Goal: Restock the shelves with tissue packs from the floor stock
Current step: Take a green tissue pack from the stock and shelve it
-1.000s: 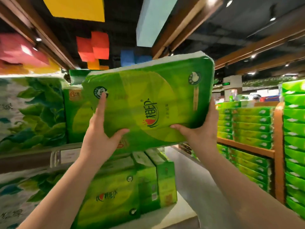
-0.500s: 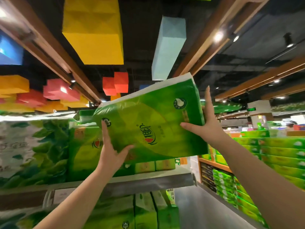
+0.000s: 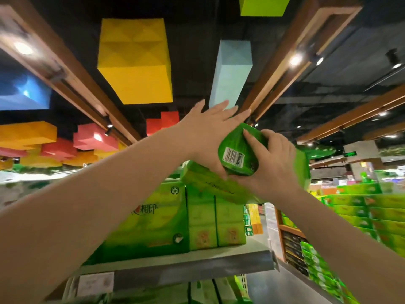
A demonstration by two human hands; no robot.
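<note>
A grey metal shelf (image 3: 197,265) holds a row of upright green plastic-wrapped tissue packs (image 3: 160,218); the nearest one shows its broad printed face, and two narrower packs stand just beside it toward the shelf's end. A white price label (image 3: 95,284) is fixed to the shelf's front edge, and more green packs sit on the tier below it. Across the aisle, a wooden-framed display rack (image 3: 291,231) is filled tier after tier with stacked green tissue packs, though they are too blurred to tell apart.

The green plastic-wrapped tissue pack with a white barcode sticker (image 3: 237,154) is raised above the top of the shelved row, its barcoded end turned toward the camera and its long body slanting down and left over the standing packs; whether it already touches them cannot be told through the motion blur. The right hand (image 3: 271,163) grips the pack's near end, thumb laid across the wrap above the barcode and fingers curled round the far side and underneath. The left hand (image 3: 210,130) lies flat against the pack's left upper side, fingers straight and spread, pointing right. The two hands are close together, meeting at the lower edge of the barcoded end, with the pack between them.
</note>
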